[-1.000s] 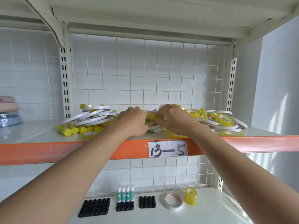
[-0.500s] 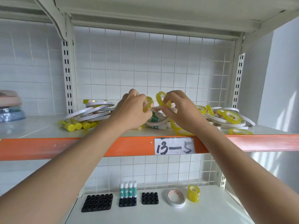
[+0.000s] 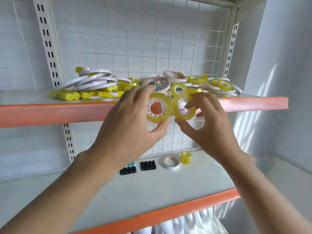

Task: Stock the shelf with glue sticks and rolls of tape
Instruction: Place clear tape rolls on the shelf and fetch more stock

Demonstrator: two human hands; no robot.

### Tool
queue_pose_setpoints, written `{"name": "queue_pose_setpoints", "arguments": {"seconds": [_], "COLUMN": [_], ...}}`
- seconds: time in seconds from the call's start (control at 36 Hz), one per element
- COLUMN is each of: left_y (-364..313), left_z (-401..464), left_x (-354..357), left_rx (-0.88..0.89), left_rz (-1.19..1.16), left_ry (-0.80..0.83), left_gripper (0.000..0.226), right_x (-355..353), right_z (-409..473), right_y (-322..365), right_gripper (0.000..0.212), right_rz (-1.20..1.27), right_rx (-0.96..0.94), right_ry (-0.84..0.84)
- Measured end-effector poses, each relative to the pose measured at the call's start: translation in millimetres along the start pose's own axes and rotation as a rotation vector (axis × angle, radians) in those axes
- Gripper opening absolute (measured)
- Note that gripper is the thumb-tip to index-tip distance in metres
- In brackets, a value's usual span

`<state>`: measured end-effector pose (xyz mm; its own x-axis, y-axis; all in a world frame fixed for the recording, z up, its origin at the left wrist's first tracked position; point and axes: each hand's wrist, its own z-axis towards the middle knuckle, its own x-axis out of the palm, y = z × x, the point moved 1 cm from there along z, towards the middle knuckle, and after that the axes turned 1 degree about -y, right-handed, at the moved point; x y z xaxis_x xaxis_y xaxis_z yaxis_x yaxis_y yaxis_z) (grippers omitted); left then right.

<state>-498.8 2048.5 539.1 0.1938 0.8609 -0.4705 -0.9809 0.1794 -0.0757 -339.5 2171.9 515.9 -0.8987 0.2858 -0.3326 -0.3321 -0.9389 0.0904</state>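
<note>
The left hand pinches a flat yellow clear-tape roll with a white core by its rim. The right hand pinches a second yellow tape roll beside it, both held in front of the orange-edged upper shelf.

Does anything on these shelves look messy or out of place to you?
Yes. The upper shelf holds a jumbled heap: white tape rolls lean on loose yellow glue sticks, with yellow tape rolls scattered at angles. On the lower shelf, one black holder stands empty.
</note>
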Motion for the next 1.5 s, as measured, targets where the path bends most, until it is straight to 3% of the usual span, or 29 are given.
{"name": "queue_pose_setpoints", "arguments": {"seconds": [0.17, 0.47, 0.78, 1.0, 1.28, 1.5], "left_y": [2, 4, -5, -5, -1, -1], "left_z": [-50, -102, -134, -153, -163, -164], "left_x": [36, 164, 288, 340, 388, 409], "left_rx": [0.013, -0.215, -0.441, -0.534, -0.552, -0.536], "left_rz": [0.008, -0.095, -0.057, -0.037, -0.055, -0.037], "left_ry": [0.094, 0.405, 0.579, 0.69, 0.771, 0.719], "left_gripper": [0.058, 0.053, 0.056, 0.057, 0.055, 0.051], "right_x": [0, 31, 69, 95, 116, 115], "right_z": [-70, -164, -229, -268, -276, -279], "right_y": [-6, -98, -196, -246, -272, -277], "right_gripper": [0.04, 0.045, 0.028, 0.025, 0.021, 0.025], "right_rz": [-0.073, -0.062, -0.035, -0.041, -0.085, -0.121], "right_rx": [0.16, 0.364, 0.444, 0.548, 0.605, 0.693], "right_ry": [0.126, 0.308, 0.496, 0.661, 0.669, 0.641]}}
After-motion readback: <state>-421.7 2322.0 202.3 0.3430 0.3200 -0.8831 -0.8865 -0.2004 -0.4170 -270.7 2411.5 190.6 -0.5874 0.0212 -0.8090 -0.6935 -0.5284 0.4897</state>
